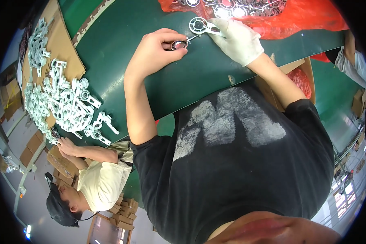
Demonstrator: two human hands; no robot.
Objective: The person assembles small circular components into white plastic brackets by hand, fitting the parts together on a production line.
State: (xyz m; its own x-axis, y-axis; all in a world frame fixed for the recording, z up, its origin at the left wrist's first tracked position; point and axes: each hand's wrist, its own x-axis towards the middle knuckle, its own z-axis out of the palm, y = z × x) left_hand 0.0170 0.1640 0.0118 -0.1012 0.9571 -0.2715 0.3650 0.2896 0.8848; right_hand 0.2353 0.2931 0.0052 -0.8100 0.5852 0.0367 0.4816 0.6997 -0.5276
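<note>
My bare left hand is closed in a pinch around a small round part with a dark rim and a reddish middle. A thin stem sticks out from that part toward my right hand. In a white glove, my right hand grips a white ring-headed plastic part by its short handle. The ring, with spokes inside, points left, just above and right of the round part. The stem's tip comes close to the ring's underside; whether they touch I cannot tell. Both hands are over the dark green table.
White ring-headed pieces lie heaped at the left, partly on a cardboard sheet. Beyond my hands, a red plastic bag holds round parts. Another person works at the left; a further person's arm shows at the right. An open carton stands below the table edge.
</note>
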